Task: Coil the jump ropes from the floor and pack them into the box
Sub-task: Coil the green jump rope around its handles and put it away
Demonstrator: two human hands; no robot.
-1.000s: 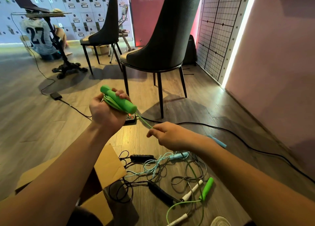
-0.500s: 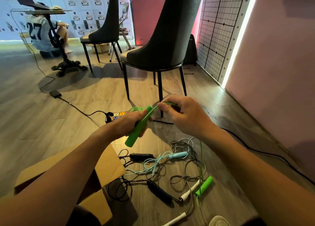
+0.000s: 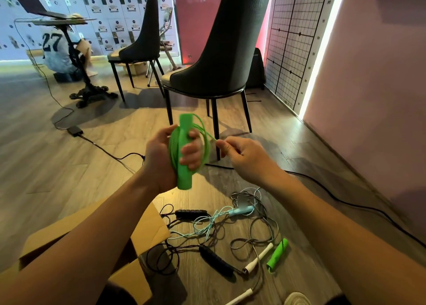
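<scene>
Wood-plank floor (image 3: pixel 69 189) throughout, with an open cardboard box (image 3: pixel 149 226) nearest, at bottom left. Just right of the box, loose jump ropes (image 3: pixel 202 226) tangled on the planks: black handles (image 3: pixel 215 259), white handles (image 3: pixel 258 259), a pale blue handle (image 3: pixel 241 210), and a stray green handle (image 3: pixel 277 253) farthest from the box. Above and beyond the box, left hand (image 3: pixel 161 159) curled tight around an upright held green handle (image 3: pixel 184 178), with green cord (image 3: pixel 173 148) wound in loops over it. Farther right of the box, right hand (image 3: pixel 244 157) pinching the cord's free strand between thumb and forefinger, other fingers folded in. Beyond the box, a black chair (image 3: pixel 221 51); farther still, a second chair (image 3: pixel 143 42) and a crouching person (image 3: pixel 55 49) in a numbered jersey.
</scene>
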